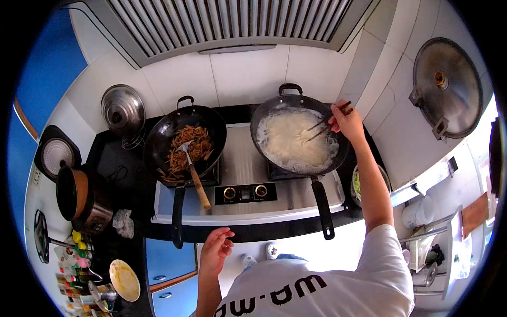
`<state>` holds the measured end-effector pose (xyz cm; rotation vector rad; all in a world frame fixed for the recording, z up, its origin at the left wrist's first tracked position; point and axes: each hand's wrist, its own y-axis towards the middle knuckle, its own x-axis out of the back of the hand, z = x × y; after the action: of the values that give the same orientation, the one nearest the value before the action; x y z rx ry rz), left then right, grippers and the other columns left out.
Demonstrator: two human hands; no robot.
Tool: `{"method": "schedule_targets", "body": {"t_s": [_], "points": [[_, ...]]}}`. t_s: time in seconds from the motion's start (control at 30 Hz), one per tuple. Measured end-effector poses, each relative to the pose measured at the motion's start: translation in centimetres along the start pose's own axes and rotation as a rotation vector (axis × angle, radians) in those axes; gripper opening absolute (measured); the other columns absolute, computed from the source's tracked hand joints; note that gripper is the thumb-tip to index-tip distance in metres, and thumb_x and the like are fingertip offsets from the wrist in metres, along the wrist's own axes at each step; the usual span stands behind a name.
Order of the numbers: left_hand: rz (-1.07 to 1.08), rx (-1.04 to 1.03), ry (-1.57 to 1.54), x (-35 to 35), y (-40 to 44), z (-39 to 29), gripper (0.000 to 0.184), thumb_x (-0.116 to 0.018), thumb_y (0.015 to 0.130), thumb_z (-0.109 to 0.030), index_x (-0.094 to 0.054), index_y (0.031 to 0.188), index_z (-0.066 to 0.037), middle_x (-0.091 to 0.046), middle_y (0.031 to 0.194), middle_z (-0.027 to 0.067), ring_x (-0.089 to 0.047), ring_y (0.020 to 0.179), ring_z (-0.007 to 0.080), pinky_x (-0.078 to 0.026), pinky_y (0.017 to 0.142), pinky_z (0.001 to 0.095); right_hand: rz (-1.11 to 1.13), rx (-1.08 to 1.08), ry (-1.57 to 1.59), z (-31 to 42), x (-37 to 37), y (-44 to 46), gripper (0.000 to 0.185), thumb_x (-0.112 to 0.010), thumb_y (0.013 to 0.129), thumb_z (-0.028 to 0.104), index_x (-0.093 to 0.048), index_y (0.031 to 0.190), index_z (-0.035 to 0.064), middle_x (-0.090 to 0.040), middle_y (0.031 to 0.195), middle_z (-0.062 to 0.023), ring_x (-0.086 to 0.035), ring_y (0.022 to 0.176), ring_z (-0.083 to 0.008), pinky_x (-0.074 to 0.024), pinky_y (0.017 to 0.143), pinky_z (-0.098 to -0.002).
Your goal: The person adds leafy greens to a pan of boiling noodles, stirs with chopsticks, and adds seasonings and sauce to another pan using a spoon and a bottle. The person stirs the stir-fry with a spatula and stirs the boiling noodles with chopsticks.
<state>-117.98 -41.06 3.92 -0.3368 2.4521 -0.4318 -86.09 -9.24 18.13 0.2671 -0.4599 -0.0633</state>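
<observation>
My right hand (346, 120) grips a pair of dark chopsticks (317, 125) over the right-hand wok (257, 134). The chopstick tips dip into pale noodles (285, 132) in white, foamy liquid. My left hand (216, 247) hangs in front of the counter edge, its fingers loosely bent and apart, with nothing in it. Nearest to it is the black handle (178, 219) of the left-hand wok (158, 138). That wok holds brown shredded food (196, 145). A spatula (195, 177) with a wooden handle rests in it, the handle leaning out over the near rim.
Both woks stand on a steel gas stove (240, 158) beneath a range hood (232, 24). A bowl with greens (357, 185) sits by my right forearm. At left are a cooker (97, 211), a stained plate (125, 280) and several bottles (71, 280). A large lid (449, 100) hangs at right.
</observation>
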Motion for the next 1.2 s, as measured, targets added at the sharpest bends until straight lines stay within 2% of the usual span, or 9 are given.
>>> {"method": "schedule_targets", "body": {"t_s": [0.1,0.23,0.37,0.43,0.57,0.63,0.8,1.0,1.2], "points": [[-0.010,-0.012,-0.008,0.4,0.2,0.4,0.021,-0.050,0.089,-0.013,-0.054,0.108,-0.006,-0.059,0.098,0.0089,-0.055,0.070,0.0112,-0.039,0.055,0.0201,0.052,-0.054,-0.425,-0.7,-0.4,-0.5,0.020,-0.051,0.088,0.019,-0.052,0.079,0.0014,-0.060,0.061,-0.0090,-0.055,0.045,-0.0136,-0.0462,0.046,-0.0284],[0.008,-0.004,-0.002,0.3,0.3,0.5,0.022,-0.050,0.089,-0.013,-0.054,0.109,-0.005,-0.058,0.099,0.0091,-0.054,0.071,0.0111,-0.039,0.055,0.0203,0.082,0.039,0.190,-1.0,-1.4,-0.8,0.023,-0.051,0.089,0.024,-0.052,0.084,0.0014,-0.060,0.062,-0.0075,-0.053,0.045,-0.0123,-0.0440,0.045,-0.0262],[0.014,-0.009,-0.001,-0.1,0.3,0.3,0.021,-0.050,0.089,-0.012,-0.054,0.109,-0.005,-0.058,0.099,0.0090,-0.054,0.072,0.0114,-0.040,0.055,0.0206,-0.120,0.039,-0.043,-2.4,-0.5,1.6,0.021,-0.053,0.088,0.024,-0.053,0.085,0.0032,-0.060,0.063,-0.0068,-0.056,0.050,-0.0145,-0.0451,0.051,-0.0288],[0.026,-0.012,0.001,-0.4,0.3,0.4,0.021,-0.049,0.089,-0.012,-0.054,0.109,-0.005,-0.058,0.099,0.0090,-0.054,0.072,0.0115,-0.040,0.055,0.0207,-0.097,0.347,-0.393,-6.0,-1.4,2.7,0.019,-0.056,0.086,0.023,-0.053,0.085,0.0044,-0.060,0.064,-0.0072,-0.057,0.053,-0.0175,-0.0456,0.055,-0.0311],[0.016,0.002,-0.013,-0.4,0.4,0.6,0.021,-0.049,0.089,-0.011,-0.054,0.108,-0.005,-0.058,0.099,0.0089,-0.054,0.071,0.0115,-0.039,0.055,0.0201,0.217,0.075,0.050,-5.0,-1.6,1.8,0.022,-0.056,0.086,0.022,-0.054,0.081,0.0014,-0.061,0.062,-0.0070,-0.057,0.054,-0.0135,-0.0444,0.053,-0.0281],[0.012,0.002,-0.013,-0.2,0.3,0.8,0.021,-0.049,0.089,-0.011,-0.054,0.108,-0.006,-0.058,0.099,0.0089,-0.054,0.071,0.0114,-0.040,0.055,0.0199,0.009,-0.047,0.023,-2.6,-0.3,2.4,0.027,-0.051,0.090,0.027,-0.053,0.078,0.0031,-0.059,0.063,-0.0067,-0.054,0.053,-0.0109,-0.0419,0.051,-0.0238],[0.048,-0.009,-0.004,-0.9,0.3,0.6,0.020,-0.048,0.090,-0.011,-0.055,0.108,-0.006,-0.059,0.099,0.0090,-0.054,0.071,0.0112,-0.040,0.055,0.0201,-0.213,0.257,-0.281,-7.2,-2.5,5.4,0.031,-0.051,0.089,0.033,-0.052,0.086,0.0017,-0.060,0.063,-0.0093,-0.060,0.061,-0.0249,-0.0460,0.060,-0.0364],[-0.023,0.004,0.009,-0.7,-0.3,0.6,0.023,-0.052,0.087,-0.013,-0.053,0.109,-0.005,-0.059,0.097,0.0100,-0.056,0.070,0.0122,-0.042,0.058,0.0223,0.022,0.023,0.083,-3.1,-2.1,4.1,0.032,-0.048,0.091,0.030,-0.052,0.078,0.0016,-0.056,0.056,-0.0066,-0.050,0.043,-0.0124,-0.0407,0.042,-0.0244],[-0.011,0.013,0.031,-1.3,-0.3,0.6,0.022,-0.050,0.088,-0.013,-0.053,0.109,-0.005,-0.059,0.097,0.0091,-0.056,0.071,0.0114,-0.043,0.058,0.0215,0.105,0.239,-0.148,-6.7,-4.6,4.6,0.030,-0.052,0.089,0.034,-0.055,0.088,0.0035,-0.060,0.067,-0.0064,-0.058,0.065,-0.0169,-0.0458,0.064,-0.0321]]}}
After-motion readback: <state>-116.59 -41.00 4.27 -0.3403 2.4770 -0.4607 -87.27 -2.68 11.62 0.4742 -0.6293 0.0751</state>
